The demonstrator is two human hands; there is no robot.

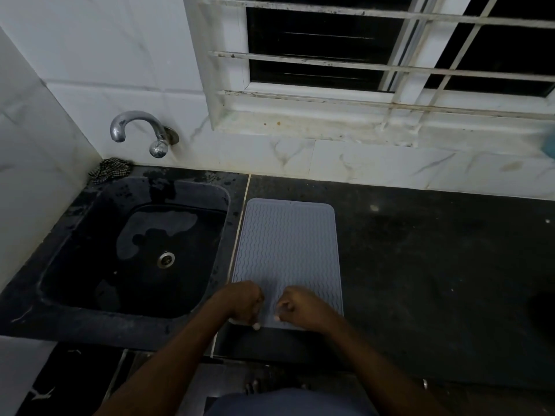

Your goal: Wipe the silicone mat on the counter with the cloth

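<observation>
A grey silicone mat (288, 253) with a wavy ribbed pattern lies flat on the black counter (420, 265), just right of the sink. My left hand (243, 304) is over the mat's near left corner, fingers curled down, and pinches the edge there. My right hand (300, 307) is beside it at the near edge, fingers likewise curled onto the mat. A crumpled black-and-white checked cloth (111, 171) lies on the counter's back left corner behind the sink, far from both hands.
A black sink (75, 241) with a wet bottom and a steel drain (166, 259) sits to the left. A chrome tap (135, 127) juts from the white tiled wall. A barred window (360, 55) is above the counter.
</observation>
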